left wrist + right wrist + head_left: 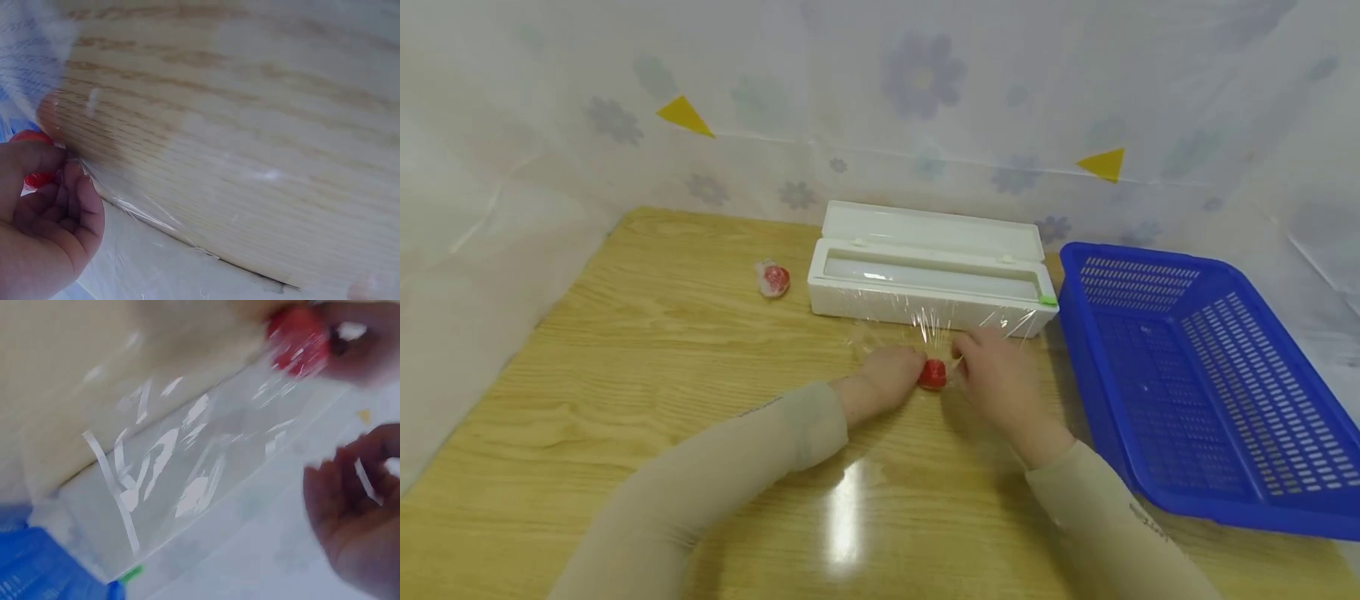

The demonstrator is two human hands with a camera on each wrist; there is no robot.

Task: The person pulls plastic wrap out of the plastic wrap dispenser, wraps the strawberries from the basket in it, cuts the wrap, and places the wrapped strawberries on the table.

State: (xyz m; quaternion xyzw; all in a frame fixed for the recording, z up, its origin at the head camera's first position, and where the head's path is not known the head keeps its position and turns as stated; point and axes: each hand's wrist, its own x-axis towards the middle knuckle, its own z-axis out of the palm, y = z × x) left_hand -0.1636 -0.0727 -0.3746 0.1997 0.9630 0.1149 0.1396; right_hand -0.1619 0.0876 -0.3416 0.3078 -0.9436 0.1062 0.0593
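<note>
A small red roundish thing (932,374), its kind unclear, sits in clear cling film (931,329) that stretches from a white wrap dispenser box (891,303). My left hand (891,375) is at its left side; in the left wrist view, the thumb and index finger of that hand (53,219) pinch the film beside the red thing (39,179). To the right of it, my right hand (1000,383) pinches the film's edge with curled fingers. The right wrist view shows this hand (356,512) blurred, with the red thing (299,340) above it.
The dispenser's lid (932,229) stands raised at the back, a film roll (925,277) inside. A green slider (1048,300) sits at its right end. Farther left lies another red thing wrapped in film (773,279). A blue plastic basket (1101,400) stands on the right of the wooden table (662,358).
</note>
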